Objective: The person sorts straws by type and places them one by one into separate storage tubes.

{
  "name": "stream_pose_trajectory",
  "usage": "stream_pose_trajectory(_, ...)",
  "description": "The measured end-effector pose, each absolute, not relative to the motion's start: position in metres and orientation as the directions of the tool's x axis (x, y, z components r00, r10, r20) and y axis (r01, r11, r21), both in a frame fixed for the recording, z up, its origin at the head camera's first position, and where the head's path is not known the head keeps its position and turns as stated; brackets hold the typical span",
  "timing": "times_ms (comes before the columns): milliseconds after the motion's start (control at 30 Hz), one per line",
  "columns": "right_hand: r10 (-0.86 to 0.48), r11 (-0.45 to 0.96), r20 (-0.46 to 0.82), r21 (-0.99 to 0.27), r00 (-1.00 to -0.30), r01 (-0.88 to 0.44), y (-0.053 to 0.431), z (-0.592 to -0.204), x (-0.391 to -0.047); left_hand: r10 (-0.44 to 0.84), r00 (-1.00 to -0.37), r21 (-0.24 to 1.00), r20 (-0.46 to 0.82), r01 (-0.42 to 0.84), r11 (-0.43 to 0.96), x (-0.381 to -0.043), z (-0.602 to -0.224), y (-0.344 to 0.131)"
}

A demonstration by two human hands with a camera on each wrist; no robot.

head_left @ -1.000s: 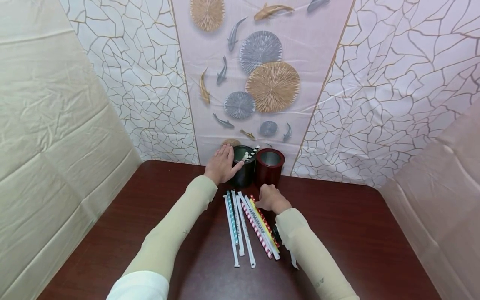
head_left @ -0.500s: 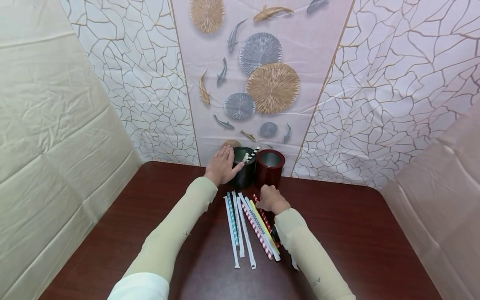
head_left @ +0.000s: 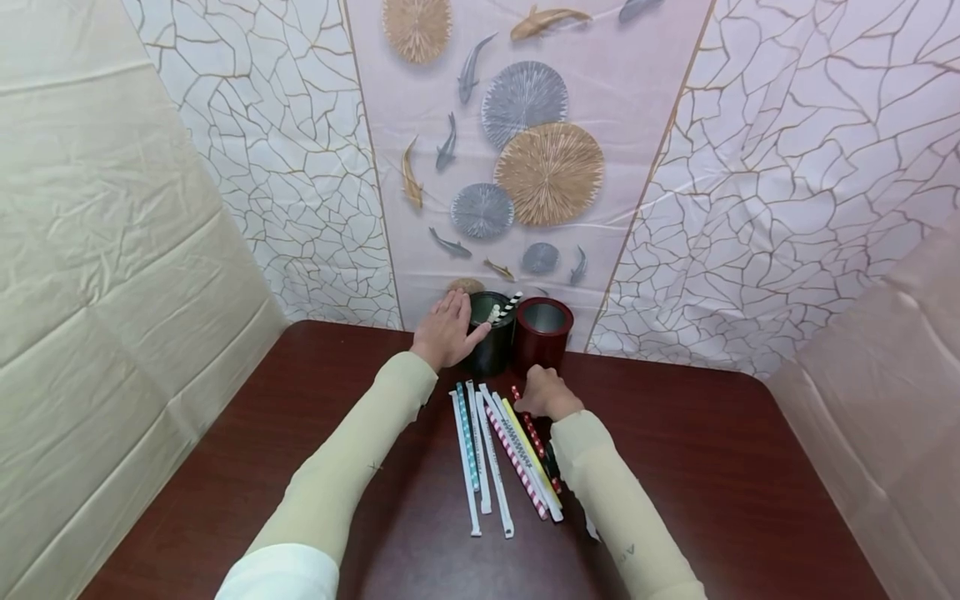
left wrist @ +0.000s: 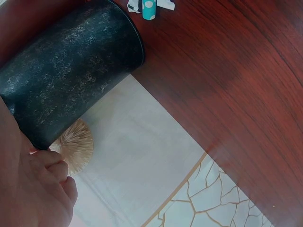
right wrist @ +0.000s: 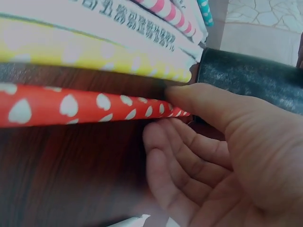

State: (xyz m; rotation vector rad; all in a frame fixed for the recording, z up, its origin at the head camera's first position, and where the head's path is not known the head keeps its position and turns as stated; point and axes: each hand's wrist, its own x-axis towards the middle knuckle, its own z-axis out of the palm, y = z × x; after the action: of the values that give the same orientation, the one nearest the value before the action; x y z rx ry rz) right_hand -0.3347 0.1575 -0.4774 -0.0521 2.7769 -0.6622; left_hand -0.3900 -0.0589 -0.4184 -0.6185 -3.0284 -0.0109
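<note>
My left hand (head_left: 444,335) holds the rim of a dark green cylindrical cup (head_left: 491,357), its thumb reaching over the front rim; the left wrist view shows bent fingers at the mouth. A black-and-white striped straw (head_left: 510,305) and a pale one stick out of this cup. My right hand (head_left: 549,395) pinches the upper end of a red straw with white hearts (right wrist: 68,106) between thumb and fingers. This straw lies a little apart from a yellow straw (right wrist: 90,52) on the table.
To the right of the dark cup stands a dark red cup (head_left: 542,346). White wrapped straws (head_left: 495,475), a teal dotted straw (head_left: 468,442) and a pink striped straw (head_left: 517,462) lie in front. Patterned cloth (head_left: 547,175) hangs behind the table (head_left: 697,467).
The upper end of the red straw has shifted right, away from the yellow straw, along with my right hand. My left hand has stayed at the dark cup.
</note>
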Motion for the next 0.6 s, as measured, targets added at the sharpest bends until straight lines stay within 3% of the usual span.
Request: stream_pose_trajectory(600,-0.113,0.889,-0.265,-0.457,-0.958,0.022,0.163,-0.487,-0.341,0.394,-0.918,-0.003,0.046,0.395,0.919,-0.389,-0.418,-0.058)
